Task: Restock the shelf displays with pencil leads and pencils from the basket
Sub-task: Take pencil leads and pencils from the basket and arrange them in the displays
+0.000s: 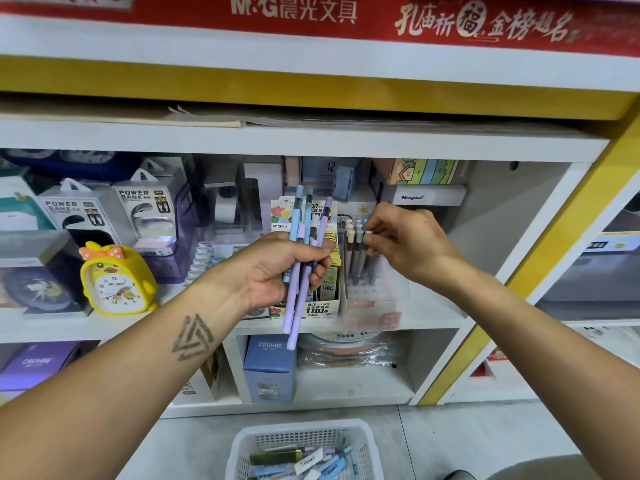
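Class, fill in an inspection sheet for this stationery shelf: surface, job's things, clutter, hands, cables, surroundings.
Surface: white shelf, stocked.
Job's things: pencil bundle; clear pencil display; lead box; white basket on the floor, holding stock.
Clutter: yellow duck clock; power bank packs.
Hands: left hand grips the bundle; right hand pinches one pencil at the display.
Cables: nothing seen.
Surroundings: red banner above.

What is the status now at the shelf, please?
Left hand grips a bunch of pencils. Right hand pinches one pencil at the clear display stand. Basket below holds more stock. Nothing blocking.
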Tool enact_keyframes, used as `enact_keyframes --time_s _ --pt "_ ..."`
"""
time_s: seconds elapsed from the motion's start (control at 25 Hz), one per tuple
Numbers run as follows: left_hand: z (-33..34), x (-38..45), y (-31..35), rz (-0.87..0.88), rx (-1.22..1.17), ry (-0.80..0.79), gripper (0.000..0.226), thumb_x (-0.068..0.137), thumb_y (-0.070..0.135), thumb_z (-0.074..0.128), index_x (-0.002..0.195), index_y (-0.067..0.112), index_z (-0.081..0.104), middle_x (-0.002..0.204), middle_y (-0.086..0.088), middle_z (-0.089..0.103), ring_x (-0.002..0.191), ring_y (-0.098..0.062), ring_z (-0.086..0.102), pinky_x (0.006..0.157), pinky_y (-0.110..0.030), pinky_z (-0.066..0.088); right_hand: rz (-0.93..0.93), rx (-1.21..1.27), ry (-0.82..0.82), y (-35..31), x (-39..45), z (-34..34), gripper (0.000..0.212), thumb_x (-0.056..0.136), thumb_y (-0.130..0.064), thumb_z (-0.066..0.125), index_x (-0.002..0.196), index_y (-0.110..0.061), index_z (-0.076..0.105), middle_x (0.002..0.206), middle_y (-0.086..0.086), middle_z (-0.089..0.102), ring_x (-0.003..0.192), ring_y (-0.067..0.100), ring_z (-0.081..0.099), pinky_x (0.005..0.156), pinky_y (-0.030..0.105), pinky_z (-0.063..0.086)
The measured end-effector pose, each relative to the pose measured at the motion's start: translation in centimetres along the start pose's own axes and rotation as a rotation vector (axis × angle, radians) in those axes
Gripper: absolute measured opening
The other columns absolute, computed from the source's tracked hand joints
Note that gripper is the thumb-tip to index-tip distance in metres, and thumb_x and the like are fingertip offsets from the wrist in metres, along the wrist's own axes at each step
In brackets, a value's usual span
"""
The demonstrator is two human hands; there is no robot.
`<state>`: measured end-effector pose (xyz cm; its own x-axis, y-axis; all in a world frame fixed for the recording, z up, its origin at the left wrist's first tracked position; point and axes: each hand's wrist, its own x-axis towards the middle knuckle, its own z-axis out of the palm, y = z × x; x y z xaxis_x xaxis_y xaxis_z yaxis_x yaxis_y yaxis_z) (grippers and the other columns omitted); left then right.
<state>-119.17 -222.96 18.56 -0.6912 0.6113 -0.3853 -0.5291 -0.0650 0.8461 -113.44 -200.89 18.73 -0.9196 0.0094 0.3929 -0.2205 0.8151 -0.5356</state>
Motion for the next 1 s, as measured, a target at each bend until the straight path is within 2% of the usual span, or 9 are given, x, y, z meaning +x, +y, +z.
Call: enact_keyframes --time_s 0.12,0.2,0.32,0.44,0.56,0.68,0.76,0.84,1.0 --pt "-0.1 0.1 -0.1 0.003 0.003 -0.029 0.030 0.086 -0.003 0.066 0.116 -0.004 0.068 0.076 -0.011 0.067 0.063 -0.016 0.059 0.056 -0.023 0.053 -0.004 -0.064 -0.028 0.0 0.0 0.3 0.021 0.093 -0.014 0.068 0.086 -0.032 0.059 0.075 -0.010 0.070 0.072 0.000 0.069 0.073 0.038 0.060" --pt "-0.1 0.0 -0.1 0.008 0.009 -0.065 0.028 0.087 -0.003 0.065 0.114 -0.003 0.070 0.078 -0.012 0.067 0.064 -0.016 0.061 0.058 -0.024 0.054 -0.010 -0.191 -0.042 0.0 0.0 0.4 0.010 0.094 -0.018 0.067 0.089 -0.026 0.070 0.081 -0.008 0.071 0.077 0.009 0.068 0.075 0.034 0.056" --pt "0.1 -0.1 -0.2 0.016 0.028 -0.133 0.031 0.083 -0.003 0.068 0.113 -0.002 0.071 0.079 -0.013 0.064 0.065 -0.017 0.059 0.058 -0.023 0.053 -0.049 -0.302 -0.005 -0.3 0.3 0.2 0.016 0.096 -0.021 0.065 0.106 -0.017 0.077 0.094 -0.001 0.067 0.082 0.013 0.058 0.077 0.029 0.048" --pt "0.4 -0.2 -0.4 0.022 0.069 -0.178 0.034 0.082 -0.003 0.068 0.116 -0.006 0.067 0.078 -0.014 0.063 0.062 -0.017 0.056 0.055 -0.023 0.050 0.081 0.028 0.113 -1.9 0.9 -0.1 0.016 0.094 -0.026 0.068 0.108 -0.020 0.073 0.074 -0.004 0.063 0.065 0.007 0.054 0.066 0.027 0.046" --pt "0.8 -0.3 -0.6 0.037 0.095 -0.183 0.025 0.086 -0.007 0.064 0.111 -0.006 0.063 0.076 -0.015 0.062 0.062 -0.019 0.056 0.053 -0.024 0.049 0.225 0.290 -0.006 -3.3 1.2 0.3 0.020 0.094 -0.028 0.069 0.112 -0.022 0.065 0.050 -0.003 0.059 0.038 0.003 0.052 0.044 0.017 0.040" --pt "1.0 -0.4 -0.7 0.035 0.131 -0.179 0.019 0.086 -0.006 0.065 0.104 0.001 0.064 0.076 -0.015 0.062 0.062 -0.020 0.058 0.054 -0.024 0.049 0.290 0.304 -0.140 -4.0 1.1 0.7 0.014 0.094 -0.026 0.070 0.103 -0.016 0.069 0.047 -0.003 0.061 0.034 0.006 0.050 0.037 0.019 0.036" --pt "0.9 -0.4 -0.8 0.023 0.147 -0.184 0.020 0.085 -0.004 0.066 0.105 0.001 0.064 0.077 -0.015 0.061 0.063 -0.020 0.058 0.055 -0.025 0.049 0.347 0.410 -0.172 -4.0 1.2 0.7 0.013 0.094 -0.022 0.070 0.094 -0.009 0.071 0.051 0.005 0.062 0.034 0.011 0.045 0.037 0.019 0.031" --pt "0.6 -0.4 -0.8 0.006 0.169 -0.188 0.022 0.084 -0.003 0.068 0.106 -0.002 0.067 0.079 -0.015 0.062 0.065 -0.020 0.058 0.056 -0.026 0.050 0.428 0.580 -0.097 -3.9 1.6 0.2 0.012 0.093 -0.016 0.070 0.091 -0.004 0.070 0.052 0.008 0.060 0.034 0.014 0.040 0.036 0.019 0.027" --pt "-0.4 -0.4 -0.7 -0.037 0.180 -0.176 0.026 0.088 -0.005 0.063 0.113 -0.005 0.069 0.080 -0.014 0.063 0.063 -0.017 0.056 0.053 -0.024 0.050 0.487 0.757 0.187 -3.0 2.3 -1.4 0.006 0.094 -0.005 0.062 0.090 -0.006 0.067 0.057 0.008 0.059 0.039 0.014 0.040 0.038 0.023 0.027"
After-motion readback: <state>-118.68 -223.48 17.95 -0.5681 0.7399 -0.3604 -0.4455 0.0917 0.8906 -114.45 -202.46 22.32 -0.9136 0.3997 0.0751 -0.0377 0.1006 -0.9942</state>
